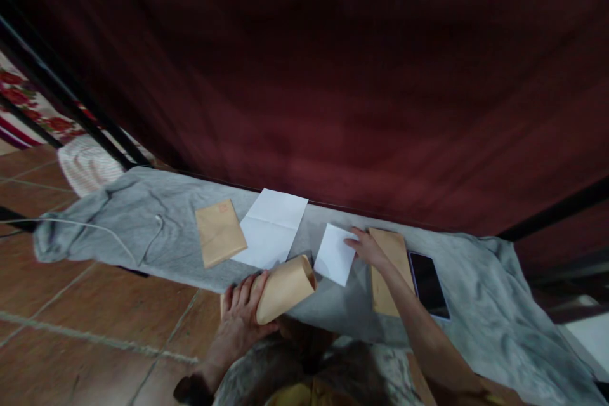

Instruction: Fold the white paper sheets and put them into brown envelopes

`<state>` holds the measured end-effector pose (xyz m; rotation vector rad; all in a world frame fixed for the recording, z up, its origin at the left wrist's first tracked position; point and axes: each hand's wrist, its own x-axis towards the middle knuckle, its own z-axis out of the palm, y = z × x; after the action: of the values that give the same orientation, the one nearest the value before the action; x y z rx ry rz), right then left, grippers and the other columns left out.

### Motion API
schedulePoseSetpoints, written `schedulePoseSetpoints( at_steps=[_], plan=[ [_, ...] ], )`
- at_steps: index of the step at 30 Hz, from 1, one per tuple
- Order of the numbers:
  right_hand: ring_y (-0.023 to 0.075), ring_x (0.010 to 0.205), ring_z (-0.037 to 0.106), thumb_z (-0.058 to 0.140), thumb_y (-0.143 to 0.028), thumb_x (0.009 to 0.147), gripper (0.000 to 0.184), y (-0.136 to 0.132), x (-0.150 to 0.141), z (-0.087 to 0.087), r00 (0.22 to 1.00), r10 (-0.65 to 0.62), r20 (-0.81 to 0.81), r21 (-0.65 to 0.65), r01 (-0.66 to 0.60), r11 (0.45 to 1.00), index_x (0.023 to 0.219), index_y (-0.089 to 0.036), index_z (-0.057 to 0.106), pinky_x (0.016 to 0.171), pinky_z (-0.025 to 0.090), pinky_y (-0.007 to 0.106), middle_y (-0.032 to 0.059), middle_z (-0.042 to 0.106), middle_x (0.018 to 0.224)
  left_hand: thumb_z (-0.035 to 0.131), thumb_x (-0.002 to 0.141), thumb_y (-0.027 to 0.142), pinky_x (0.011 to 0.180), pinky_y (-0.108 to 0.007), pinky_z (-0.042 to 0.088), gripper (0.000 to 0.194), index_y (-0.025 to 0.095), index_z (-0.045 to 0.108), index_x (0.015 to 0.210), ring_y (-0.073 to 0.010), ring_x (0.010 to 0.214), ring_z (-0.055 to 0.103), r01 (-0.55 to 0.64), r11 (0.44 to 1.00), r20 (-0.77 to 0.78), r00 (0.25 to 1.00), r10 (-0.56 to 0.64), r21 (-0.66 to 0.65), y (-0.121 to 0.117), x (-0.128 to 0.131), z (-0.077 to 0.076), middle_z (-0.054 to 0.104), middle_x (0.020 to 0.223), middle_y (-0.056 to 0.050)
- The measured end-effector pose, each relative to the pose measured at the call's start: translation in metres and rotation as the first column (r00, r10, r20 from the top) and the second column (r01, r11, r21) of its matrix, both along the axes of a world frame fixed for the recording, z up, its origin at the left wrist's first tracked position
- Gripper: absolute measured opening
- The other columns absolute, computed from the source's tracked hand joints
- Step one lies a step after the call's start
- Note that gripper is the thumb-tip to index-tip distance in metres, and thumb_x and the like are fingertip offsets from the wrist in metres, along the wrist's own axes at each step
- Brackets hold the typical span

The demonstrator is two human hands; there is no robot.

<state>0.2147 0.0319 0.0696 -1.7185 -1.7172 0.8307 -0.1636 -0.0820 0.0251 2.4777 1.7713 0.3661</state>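
My left hand [242, 314] is wrapped round a brown paper envelope [284, 288], held bulged open with its mouth toward the right. My right hand [368, 247] reaches forward and pinches the edge of a small folded white paper [334, 254] lying on the grey cloth [143, 222]. Under my right wrist lies another brown envelope [387, 266]. Further left on the cloth rest a flat brown envelope [219, 232] and a larger creased white sheet [271, 227].
A dark phone [428, 284] lies face up right of my right arm. A dark red curtain [333, 76] hangs just behind the cloth. A white cable [95, 228] trails over the cloth's left end. Brown tiled floor [71, 304] is at the left.
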Motion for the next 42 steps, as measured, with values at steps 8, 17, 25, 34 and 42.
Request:
schedulePoseSetpoints(
  at_steps=[8,17,25,34,42],
  plan=[
    [0.0205,0.066,0.060,0.059,-0.062,0.082,0.042,-0.061,-0.018,-0.007,0.812,-0.338,-0.477,0.091,0.427,0.899,0.089,-0.021,0.065,0.057,0.047,0.030,0.0031,0.067,0.076,0.079,0.065,0.043,0.116,-0.055,0.016,0.113,0.021,0.019,0.158,-0.0366,0.134,0.042,-0.042,0.999,0.008,0.999,0.042,0.035,0.006,0.026,0.002,0.048,0.144,-0.017],
    [0.0210,0.083,0.066,0.064,-0.061,0.079,0.045,-0.067,-0.031,-0.016,0.546,-0.436,-0.715,-0.016,0.610,0.792,0.102,-0.022,0.063,0.067,0.053,0.029,0.0053,0.072,0.096,0.078,0.066,0.039,0.116,-0.057,0.015,0.107,0.020,0.025,0.157,-0.0377,0.133,0.042,-0.054,0.998,-0.033,0.998,0.055,0.024,0.003,0.036,0.008,0.048,0.144,-0.018],
    [0.0235,0.081,0.068,0.061,-0.065,0.078,0.050,-0.078,-0.051,-0.037,0.549,-0.471,-0.690,-0.070,0.598,0.799,0.101,-0.020,0.064,0.066,0.056,0.032,0.0066,0.073,0.093,0.077,0.068,0.041,0.116,-0.058,0.014,0.108,0.022,0.021,0.158,-0.0370,0.135,0.040,-0.086,0.995,-0.004,0.996,0.086,0.046,0.003,0.043,-0.001,0.048,0.144,-0.017],
    [0.0201,0.055,0.066,0.061,-0.064,0.078,0.052,-0.091,-0.027,-0.046,0.734,-0.400,-0.548,-0.079,0.431,0.899,0.103,-0.018,0.070,0.051,0.055,0.032,0.0068,0.074,0.086,0.078,0.067,0.041,0.116,-0.058,0.012,0.106,0.019,0.025,0.157,-0.0368,0.137,0.039,-0.071,0.996,-0.019,0.997,0.072,0.058,0.005,0.043,-0.001,0.048,0.145,-0.018],
    [0.0204,0.058,0.065,0.059,-0.060,0.079,0.044,-0.090,-0.026,-0.049,0.823,-0.345,-0.450,-0.057,0.359,0.931,0.090,-0.019,0.072,0.054,0.053,0.031,0.0046,0.071,0.074,0.078,0.066,0.043,0.117,-0.058,0.011,0.109,0.019,0.024,0.157,-0.0386,0.139,0.036,-0.015,0.999,-0.054,0.998,0.018,0.046,0.010,0.049,0.006,0.045,0.149,-0.019]
  ],
)
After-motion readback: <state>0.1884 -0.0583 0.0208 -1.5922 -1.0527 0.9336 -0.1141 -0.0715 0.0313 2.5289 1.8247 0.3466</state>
